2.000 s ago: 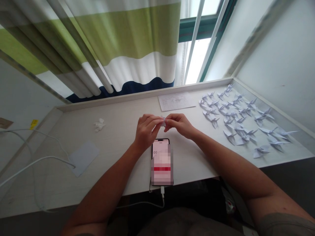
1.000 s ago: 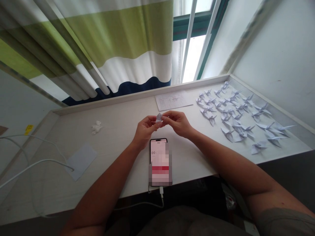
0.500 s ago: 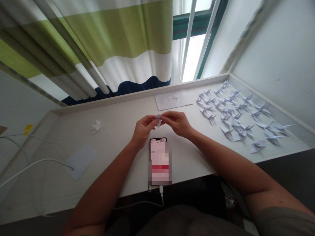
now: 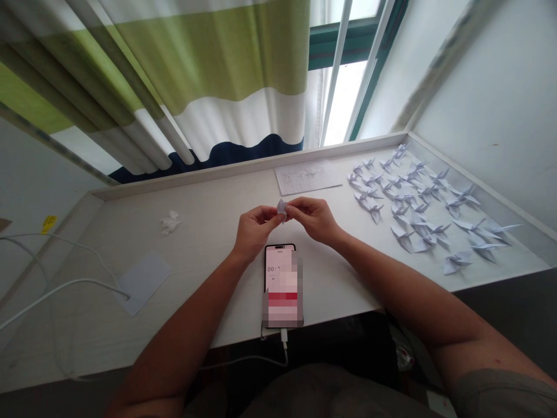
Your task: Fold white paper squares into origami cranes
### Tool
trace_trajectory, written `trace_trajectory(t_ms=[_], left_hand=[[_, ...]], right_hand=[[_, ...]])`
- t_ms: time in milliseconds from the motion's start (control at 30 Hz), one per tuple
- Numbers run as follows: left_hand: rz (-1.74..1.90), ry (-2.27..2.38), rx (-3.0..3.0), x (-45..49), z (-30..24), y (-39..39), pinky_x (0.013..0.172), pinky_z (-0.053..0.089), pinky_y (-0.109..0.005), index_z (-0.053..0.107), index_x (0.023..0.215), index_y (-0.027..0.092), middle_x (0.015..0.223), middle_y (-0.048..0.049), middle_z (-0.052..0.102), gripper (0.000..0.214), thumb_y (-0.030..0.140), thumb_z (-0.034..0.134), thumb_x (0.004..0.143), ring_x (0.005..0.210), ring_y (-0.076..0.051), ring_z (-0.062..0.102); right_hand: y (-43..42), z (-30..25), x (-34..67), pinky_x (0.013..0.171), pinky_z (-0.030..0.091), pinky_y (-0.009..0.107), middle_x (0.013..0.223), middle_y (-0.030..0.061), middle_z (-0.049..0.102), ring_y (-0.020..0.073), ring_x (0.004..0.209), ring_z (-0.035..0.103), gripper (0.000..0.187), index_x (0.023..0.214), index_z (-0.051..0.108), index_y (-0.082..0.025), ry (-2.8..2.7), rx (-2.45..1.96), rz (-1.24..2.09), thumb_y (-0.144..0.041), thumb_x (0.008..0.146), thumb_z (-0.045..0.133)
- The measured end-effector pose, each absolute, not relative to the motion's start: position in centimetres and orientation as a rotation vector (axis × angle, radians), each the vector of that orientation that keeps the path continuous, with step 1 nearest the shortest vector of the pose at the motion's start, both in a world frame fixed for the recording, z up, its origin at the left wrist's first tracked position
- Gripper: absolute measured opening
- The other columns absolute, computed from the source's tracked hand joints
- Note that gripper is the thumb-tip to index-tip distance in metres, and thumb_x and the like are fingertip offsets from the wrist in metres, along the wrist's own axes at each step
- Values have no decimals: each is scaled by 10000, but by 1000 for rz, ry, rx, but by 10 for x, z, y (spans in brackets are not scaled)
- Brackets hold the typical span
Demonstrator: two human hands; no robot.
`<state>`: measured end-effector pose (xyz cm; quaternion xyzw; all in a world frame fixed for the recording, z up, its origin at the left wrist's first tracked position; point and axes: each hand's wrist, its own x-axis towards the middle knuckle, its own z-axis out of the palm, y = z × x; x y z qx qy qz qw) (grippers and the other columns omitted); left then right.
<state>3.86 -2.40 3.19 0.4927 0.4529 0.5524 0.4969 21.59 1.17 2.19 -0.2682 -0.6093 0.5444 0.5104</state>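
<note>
A small piece of folded white paper point(image 4: 282, 208) is pinched between both hands, above the middle of the white desk point(image 4: 209, 215). My left hand point(image 4: 256, 229) grips its left side with thumb and fingers. From the other side, my right hand point(image 4: 314, 217) holds it between thumb and forefinger. Fingertips cover part of the paper, so its full shape is hidden. Just below the hands lies a phone point(image 4: 281, 284) with a lit, partly blurred screen. Many folded paper cranes point(image 4: 418, 197) stand grouped on the desk to the right.
A printed sheet point(image 4: 308, 177) lies behind my hands. On the left are crumpled white scraps point(image 4: 170, 222), a white paper square point(image 4: 143, 284) and a white cable point(image 4: 65, 288) crossing it. A charging cable point(image 4: 284, 339) runs from the phone over the front edge. A raised rim borders the desk.
Both hands stay in nearly the same place. The folded paper between them has turned, its pointed end now showing upward rather than hanging down.
</note>
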Motion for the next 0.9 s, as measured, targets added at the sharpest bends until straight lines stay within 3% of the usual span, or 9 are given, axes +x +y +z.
trace_trajectory(t_ms=[233,633,900], left_hand=[[1314,1093,1184,36,32,-22,737,551,-303,790,814,165,759,-27,767,372,405,1010,633,715,-144,679],[1379,1134,1411,35,19,-17,687,546,-297,786,865,174,775,-39,755,352,505,892,803,684,-145,644],[1298,1199,1800,26,18,-15,799,560,-323,767,989,217,984,-57,801,220,432,726,967,908,-195,729]], right_hand=[[14,17,216,845,662,403,890,48,815,197,833,774,358,925,772,-200,-1474,-592,1380,-510,813,912],[19,13,217,796,650,356,892,29,786,177,820,757,409,1001,760,-208,-1427,-608,1390,-493,771,943],[18,25,226,831,593,363,916,53,803,194,879,734,326,919,800,-200,-1600,-726,1229,-525,903,809]])
